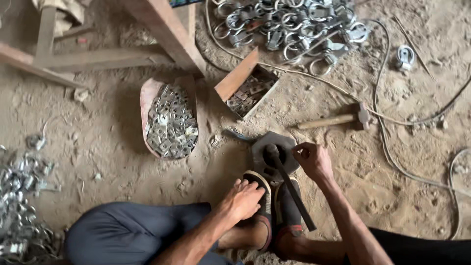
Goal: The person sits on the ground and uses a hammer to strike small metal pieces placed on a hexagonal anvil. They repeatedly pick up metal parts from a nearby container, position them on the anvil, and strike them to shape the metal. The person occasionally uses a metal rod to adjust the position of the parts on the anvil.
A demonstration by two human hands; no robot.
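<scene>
I sit on a dirt floor with both feet in dark sandals (pixel 274 206) pressed against an octagonal metal block (pixel 289 142). A dark metal rod (pixel 292 189) stands on the block and slants back toward me. My right hand (pixel 313 159) is at the block's right edge with its fingers closed, apparently pinching a small metal piece. My left hand (pixel 243 200) rests on my left foot, fingers spread, holding nothing.
A curved tray (pixel 147 98) full of small flat metal pieces lies to the left. A wooden box (pixel 240 73) of similar parts sits beyond the block. A hammer (pixel 338 119) lies to the right. Metal clamps (pixel 289 24) are heaped at the top, with more metal parts (pixel 22 206) at left and a cable (pixel 392 157) at right.
</scene>
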